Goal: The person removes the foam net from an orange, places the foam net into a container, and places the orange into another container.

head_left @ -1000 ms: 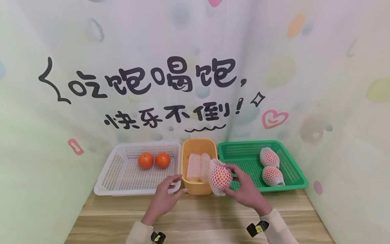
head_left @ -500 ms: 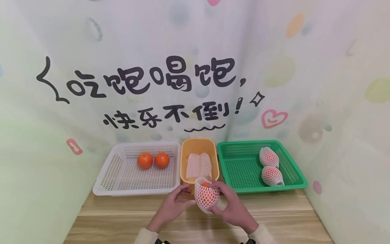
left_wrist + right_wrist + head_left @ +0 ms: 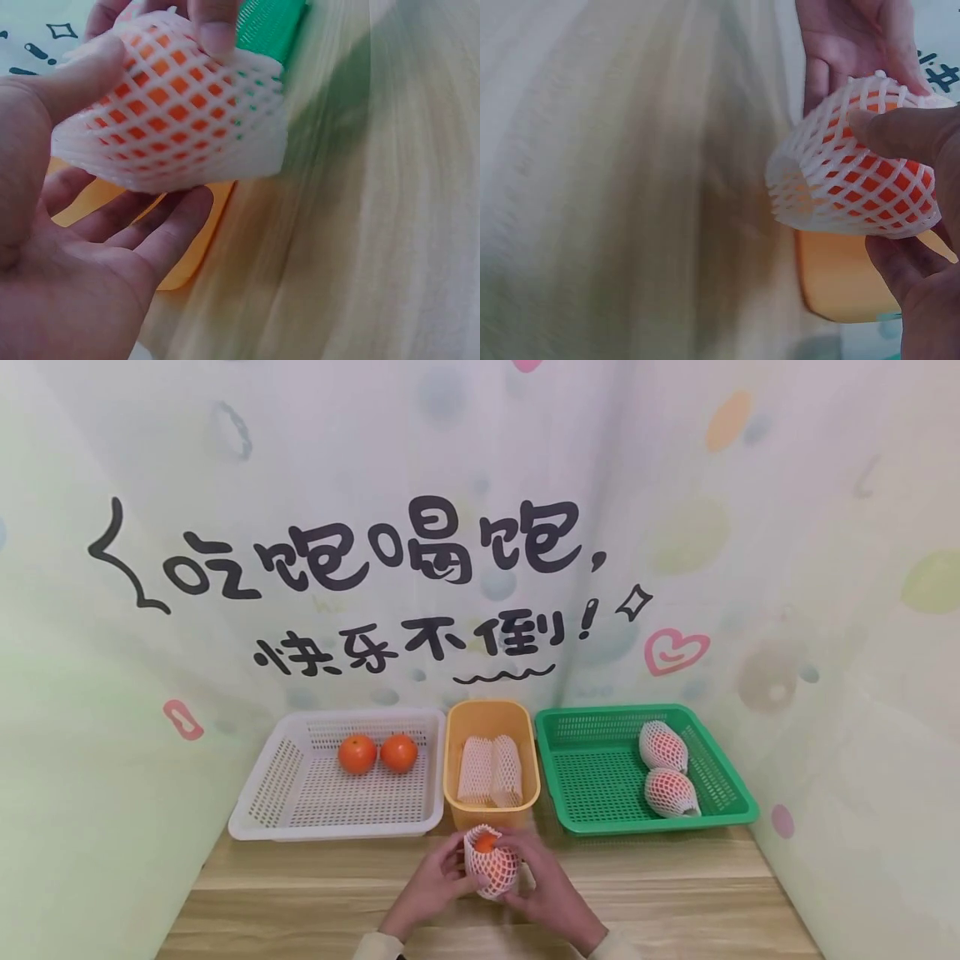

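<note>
In the head view, a round orange-red fruit (image 3: 486, 843) sits inside a white foam net sleeve (image 3: 495, 874), just in front of the yellow bin and over the wooden table. My left hand (image 3: 429, 887) holds it from the left, thumb on the net and fingers beneath, as the left wrist view shows. From the right, my right hand (image 3: 553, 893) grips the same sleeve between thumb and fingers. The right wrist view shows one end of the sleeve (image 3: 791, 187) gaping past the fruit, and the left wrist view shows loose net (image 3: 262, 120) there.
A white basket (image 3: 258, 806) at the left bears two bare orange-red fruits (image 3: 357, 754). Folded foam nets (image 3: 476, 768) lie in the yellow bin (image 3: 491, 720) at the centre. The green basket (image 3: 592, 793) at the right contains two net-wrapped fruits (image 3: 670, 793). A printed curtain (image 3: 825, 527) stands behind.
The right hand has brought the netted fruit left and toward the body, from beside the green basket to in front of the yellow bin. The left hand has moved in and taken hold of it.
</note>
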The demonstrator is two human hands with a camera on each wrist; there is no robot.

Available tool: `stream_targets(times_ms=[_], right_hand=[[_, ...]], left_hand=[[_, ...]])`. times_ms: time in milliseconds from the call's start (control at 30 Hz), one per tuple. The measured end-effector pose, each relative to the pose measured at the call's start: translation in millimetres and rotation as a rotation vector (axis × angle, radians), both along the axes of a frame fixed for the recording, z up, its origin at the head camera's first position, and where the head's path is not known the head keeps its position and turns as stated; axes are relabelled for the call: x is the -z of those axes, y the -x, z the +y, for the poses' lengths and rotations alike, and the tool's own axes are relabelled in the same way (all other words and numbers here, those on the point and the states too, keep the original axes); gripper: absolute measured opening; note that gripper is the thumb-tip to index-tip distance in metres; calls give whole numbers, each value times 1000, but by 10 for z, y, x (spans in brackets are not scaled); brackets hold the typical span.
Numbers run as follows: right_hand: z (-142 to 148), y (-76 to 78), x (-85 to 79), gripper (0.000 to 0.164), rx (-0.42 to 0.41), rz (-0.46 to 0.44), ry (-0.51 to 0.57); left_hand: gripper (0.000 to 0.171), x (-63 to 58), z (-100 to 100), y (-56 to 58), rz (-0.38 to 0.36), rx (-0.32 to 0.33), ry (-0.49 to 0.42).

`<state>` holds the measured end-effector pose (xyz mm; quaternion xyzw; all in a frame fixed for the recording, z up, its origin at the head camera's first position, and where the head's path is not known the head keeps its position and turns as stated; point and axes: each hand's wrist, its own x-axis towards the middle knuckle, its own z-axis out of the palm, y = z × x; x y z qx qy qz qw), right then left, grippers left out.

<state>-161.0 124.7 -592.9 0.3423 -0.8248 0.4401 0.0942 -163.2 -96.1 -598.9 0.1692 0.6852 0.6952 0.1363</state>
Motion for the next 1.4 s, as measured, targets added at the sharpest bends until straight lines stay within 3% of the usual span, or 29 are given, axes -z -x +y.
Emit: stream_targets(times_ms=[300, 467, 700, 833, 1067, 1233, 1300, 1400], right_hand=[[-10, -58, 105, 101, 45, -288, 139], [-17, -79, 74, 86, 32, -344, 149], [15, -36, 221, 68, 78, -408, 115], [18, -43, 224, 64, 97, -391, 164], [-39, -160, -119, 42, 161, -389, 194], [-86, -187, -208, 21, 231, -320, 223], [-87, -179, -190, 24, 221, -254, 233], [-60, -147, -88, 42, 190, -207, 225]], left_hand=[[65, 195, 8, 1, 74, -30, -3], [60, 266, 21, 0, 98, -47, 25], [53, 321, 23, 1, 99, -83, 46], [49, 315, 22, -16, 128, -116, 79], [34, 242, 43, -48, 164, -195, 85], [26, 254, 71, -51, 249, -249, 123], [24, 245, 84, -52, 261, -269, 141], [25, 235, 96, -48, 258, -281, 164]])
